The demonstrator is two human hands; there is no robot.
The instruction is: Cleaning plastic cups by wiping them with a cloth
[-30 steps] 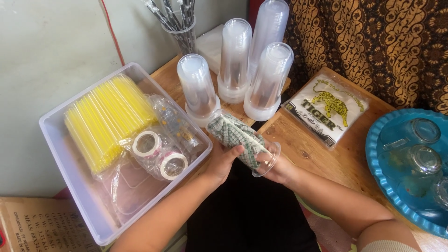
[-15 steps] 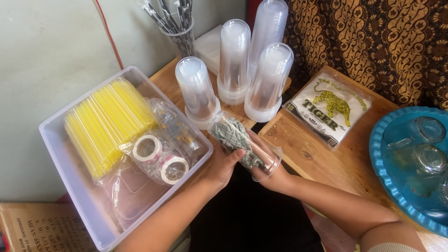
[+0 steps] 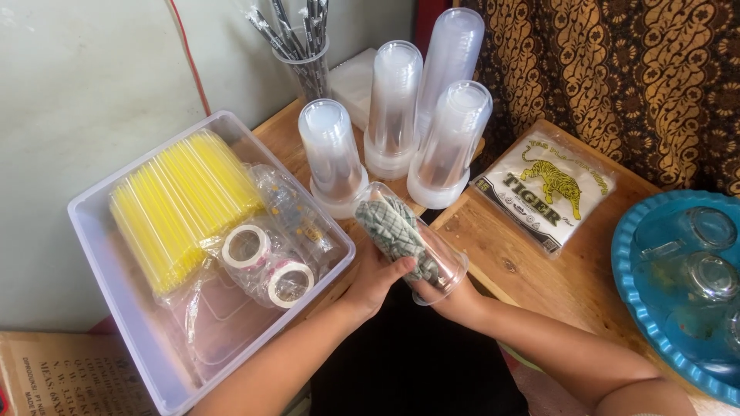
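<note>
The fingers of the left hand [image 3: 375, 279] grasp a clear, smooth plastic cup [image 3: 412, 240] lying tilted above the wooden worktop [image 3: 532, 262] edge, while the right hand [image 3: 443, 289] supports its open rim with fingers pushed inside, clenched on a crumpled green checked cloth [image 3: 397, 231]. Behind the cup stand four inverted stacks of translucent cups [image 3: 393, 115]. The white plastic tub [image 3: 100, 254] holds one bundle of yellow straws [image 3: 181, 204] and two tape rolls [image 3: 266, 262].

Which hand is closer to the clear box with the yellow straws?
The left. The left hand grips the clear cup right beside the clear box; the right hand holds the cup's mouth, farther from it.
</note>
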